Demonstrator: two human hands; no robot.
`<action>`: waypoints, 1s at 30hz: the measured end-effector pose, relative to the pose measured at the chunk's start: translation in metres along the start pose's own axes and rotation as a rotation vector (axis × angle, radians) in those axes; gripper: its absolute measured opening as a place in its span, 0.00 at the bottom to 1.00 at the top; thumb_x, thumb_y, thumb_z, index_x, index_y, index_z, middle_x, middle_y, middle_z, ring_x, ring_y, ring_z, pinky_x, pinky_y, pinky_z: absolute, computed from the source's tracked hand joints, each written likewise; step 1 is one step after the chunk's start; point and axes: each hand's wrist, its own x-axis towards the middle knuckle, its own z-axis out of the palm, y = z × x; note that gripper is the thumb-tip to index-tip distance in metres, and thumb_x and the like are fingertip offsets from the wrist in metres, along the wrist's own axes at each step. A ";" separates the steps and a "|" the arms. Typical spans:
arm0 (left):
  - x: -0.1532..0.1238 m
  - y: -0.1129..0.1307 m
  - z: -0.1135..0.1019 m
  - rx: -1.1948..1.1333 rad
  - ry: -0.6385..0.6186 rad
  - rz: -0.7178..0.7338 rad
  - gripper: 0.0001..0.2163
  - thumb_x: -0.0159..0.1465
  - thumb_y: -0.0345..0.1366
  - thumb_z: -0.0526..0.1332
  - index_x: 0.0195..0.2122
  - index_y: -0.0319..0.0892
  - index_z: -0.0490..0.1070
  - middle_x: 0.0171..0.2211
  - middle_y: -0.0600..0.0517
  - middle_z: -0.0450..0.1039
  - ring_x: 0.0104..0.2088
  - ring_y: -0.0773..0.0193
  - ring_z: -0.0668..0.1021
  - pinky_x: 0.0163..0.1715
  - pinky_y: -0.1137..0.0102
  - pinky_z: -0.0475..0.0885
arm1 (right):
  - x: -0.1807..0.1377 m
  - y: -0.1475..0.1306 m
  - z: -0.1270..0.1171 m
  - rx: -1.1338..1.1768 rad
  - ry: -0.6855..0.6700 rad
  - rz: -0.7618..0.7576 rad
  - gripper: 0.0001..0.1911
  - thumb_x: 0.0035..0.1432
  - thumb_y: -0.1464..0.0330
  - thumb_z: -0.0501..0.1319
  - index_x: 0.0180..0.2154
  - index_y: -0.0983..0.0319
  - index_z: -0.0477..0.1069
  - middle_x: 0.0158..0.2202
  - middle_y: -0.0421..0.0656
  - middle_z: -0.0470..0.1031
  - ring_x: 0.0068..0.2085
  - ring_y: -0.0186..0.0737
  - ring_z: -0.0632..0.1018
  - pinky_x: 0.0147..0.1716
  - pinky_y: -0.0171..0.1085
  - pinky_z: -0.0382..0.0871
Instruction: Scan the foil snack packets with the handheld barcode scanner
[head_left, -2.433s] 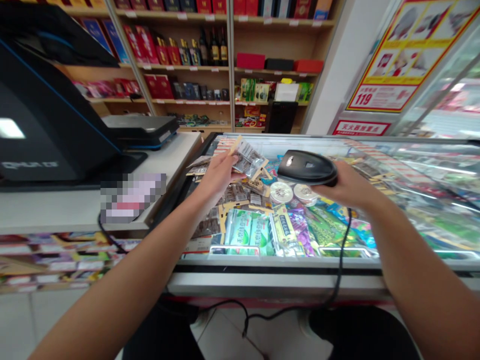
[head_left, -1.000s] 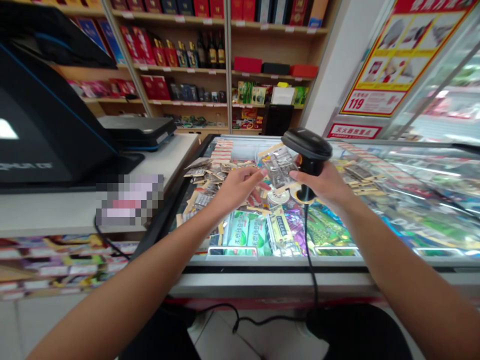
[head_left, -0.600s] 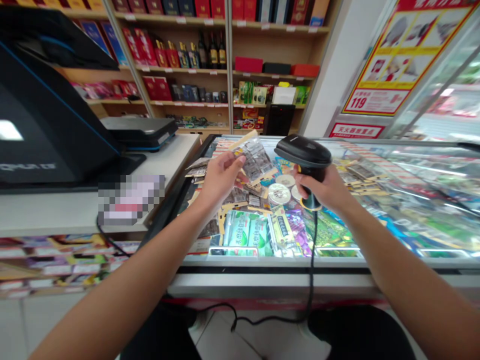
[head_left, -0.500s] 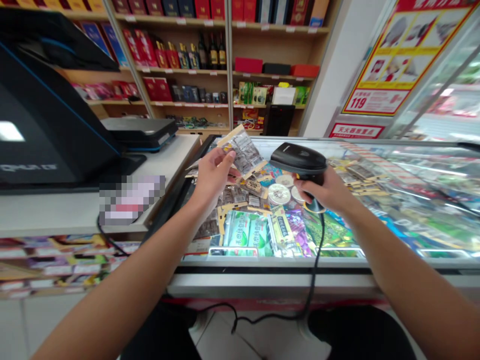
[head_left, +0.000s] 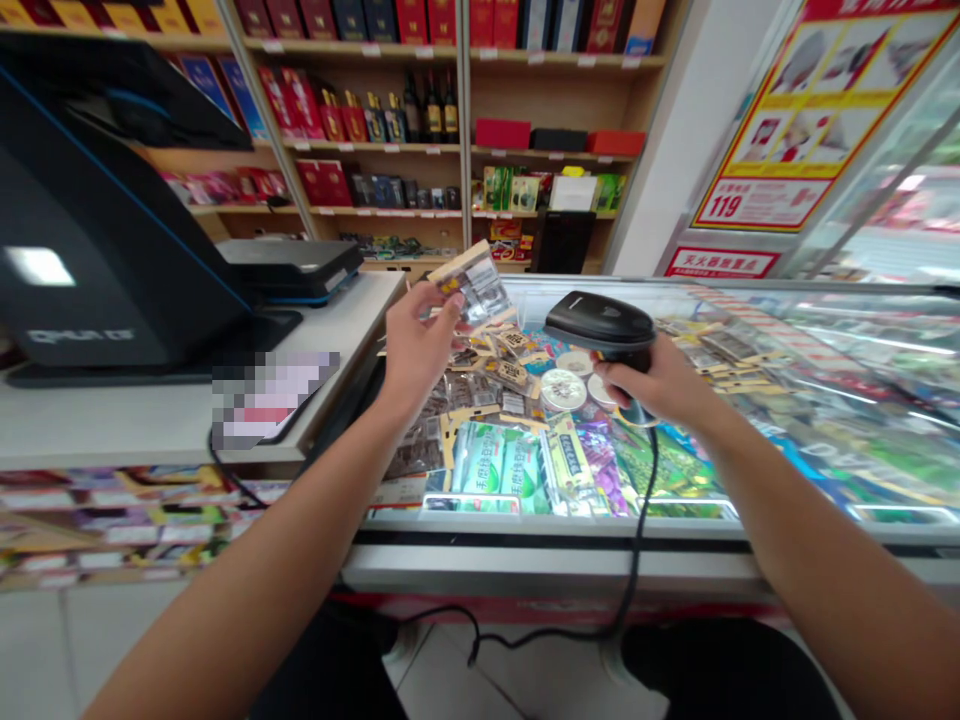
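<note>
My left hand [head_left: 414, 345] is closed on a small clear snack packet [head_left: 474, 284] with a tan card edge, held up over the left end of a glass-topped display case [head_left: 555, 530]. My right hand [head_left: 654, 385] grips the handle of a black barcode scanner [head_left: 600, 322], whose head points left toward the packet. The scanner's black cable [head_left: 637, 560] hangs down past the case front to the floor. Several similar small packets [head_left: 480, 385] lie scattered on the glass beneath both hands.
A black register screen [head_left: 82, 250] and a flat black device [head_left: 289, 265] stand on the white counter [head_left: 150, 430] at left. Green packets [head_left: 491, 465] and two round tins [head_left: 562, 388] lie on the case. Wooden shelves [head_left: 450, 150] of boxes and bottles line the back.
My left hand pulled the packet away from the scanner, up and to the left. My right hand lowered the scanner and turned its head from upright to level.
</note>
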 end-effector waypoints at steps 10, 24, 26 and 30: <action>0.014 -0.015 -0.025 0.976 -0.224 0.390 0.10 0.65 0.33 0.58 0.42 0.38 0.79 0.43 0.41 0.79 0.44 0.52 0.79 0.48 0.60 0.72 | 0.015 0.022 -0.030 -0.224 0.362 0.263 0.09 0.53 0.61 0.63 0.34 0.60 0.72 0.20 0.42 0.72 0.22 0.44 0.74 0.23 0.41 0.69; -0.010 0.005 -0.011 1.098 -0.179 0.457 0.13 0.64 0.31 0.55 0.45 0.44 0.76 0.45 0.43 0.77 0.48 0.46 0.74 0.45 0.54 0.67 | 0.023 0.080 -0.061 -1.046 0.090 0.494 0.39 0.51 0.42 0.64 0.49 0.69 0.77 0.47 0.64 0.80 0.46 0.63 0.81 0.41 0.47 0.72; -0.014 0.008 -0.007 0.976 -0.195 0.508 0.11 0.63 0.30 0.55 0.42 0.44 0.75 0.43 0.45 0.78 0.46 0.50 0.75 0.46 0.56 0.67 | 0.023 0.077 -0.053 -1.079 0.052 0.502 0.37 0.51 0.44 0.66 0.47 0.70 0.77 0.47 0.65 0.80 0.47 0.64 0.81 0.42 0.47 0.72; -0.023 0.013 0.003 0.668 -0.299 0.569 0.10 0.62 0.27 0.53 0.35 0.42 0.73 0.38 0.47 0.78 0.42 0.56 0.76 0.46 0.62 0.69 | 0.022 0.071 -0.043 -1.140 0.047 0.457 0.30 0.54 0.51 0.67 0.46 0.71 0.78 0.46 0.66 0.80 0.49 0.63 0.81 0.45 0.47 0.72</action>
